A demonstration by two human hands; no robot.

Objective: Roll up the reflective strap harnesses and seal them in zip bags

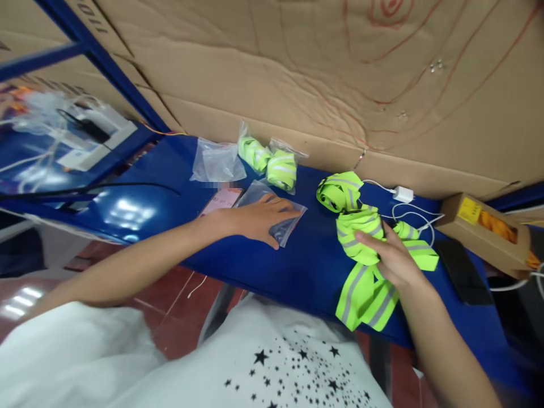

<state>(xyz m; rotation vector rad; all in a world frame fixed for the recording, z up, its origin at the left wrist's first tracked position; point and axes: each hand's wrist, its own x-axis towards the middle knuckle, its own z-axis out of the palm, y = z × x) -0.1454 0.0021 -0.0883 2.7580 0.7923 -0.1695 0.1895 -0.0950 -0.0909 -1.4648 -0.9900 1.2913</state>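
Note:
My left hand (259,218) lies flat on a clear plastic bag (293,218) on the blue table (306,266), fingers spread. My right hand (393,258) grips a neon yellow reflective strap (361,283) whose loose end hangs over the table's front edge. A rolled part of the same yellow strap material (339,191) lies just beyond it. Two bagged rolled straps (272,161) rest near the cardboard wall behind the table.
An empty clear bag (216,161) and a pink card (225,199) lie left of my left hand. A white charger with cable (403,195), a black phone (461,271) and a cardboard box (484,229) sit at the right. Cardboard sheets (297,73) back the table.

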